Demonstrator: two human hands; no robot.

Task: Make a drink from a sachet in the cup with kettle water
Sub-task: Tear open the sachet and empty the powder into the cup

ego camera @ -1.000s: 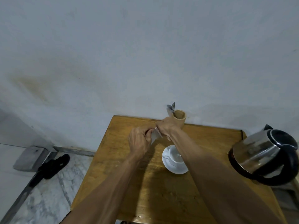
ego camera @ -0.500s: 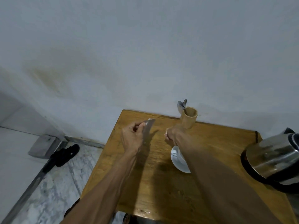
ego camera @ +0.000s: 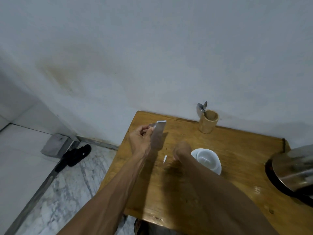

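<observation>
Head cam: left hand (ego camera: 139, 141) pinches the silvery foil sachet (ego camera: 158, 134) by its top, long axis hanging down, up and left of the white ceramic cup (ego camera: 205, 158). Right hand (ego camera: 180, 150) is curled beside the cup w/ a white torn strip (ego camera: 164, 159) by it; grip unclear. Sachet must go right to tip in.

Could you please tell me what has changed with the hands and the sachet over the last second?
The hands, both gripping the sachet above the cup a second ago, have parted. The left hand keeps its grip on the sachet and has carried it leftward; the right hand has dropped beside the cup, and a small torn strip now lies on the table. Cup, kettle and spoon holder stayed put.
</observation>
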